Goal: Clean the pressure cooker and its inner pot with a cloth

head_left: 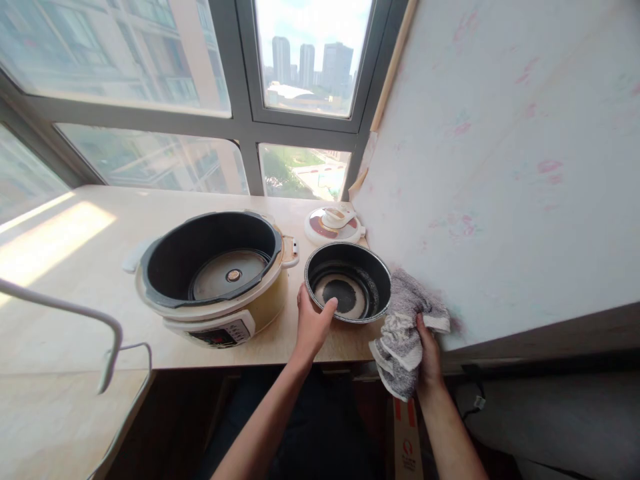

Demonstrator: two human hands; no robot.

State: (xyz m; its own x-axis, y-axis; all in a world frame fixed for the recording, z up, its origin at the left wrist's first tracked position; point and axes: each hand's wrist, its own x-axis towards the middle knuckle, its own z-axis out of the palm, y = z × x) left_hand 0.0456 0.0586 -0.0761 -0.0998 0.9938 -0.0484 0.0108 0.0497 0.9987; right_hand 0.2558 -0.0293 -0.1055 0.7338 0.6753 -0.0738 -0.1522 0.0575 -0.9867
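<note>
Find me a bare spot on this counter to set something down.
The widest bare patch of counter is left of the cooker, reaching toward the window frame. A narrow strip shows between cooker and left hand. The right end is crowded: lid, pot, cloth and wall.

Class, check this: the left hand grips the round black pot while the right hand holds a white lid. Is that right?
Not quite: the head view shows the right hand holding a crumpled grey-and-white cloth, not a lid. The left hand does grip the round black pot.
</note>
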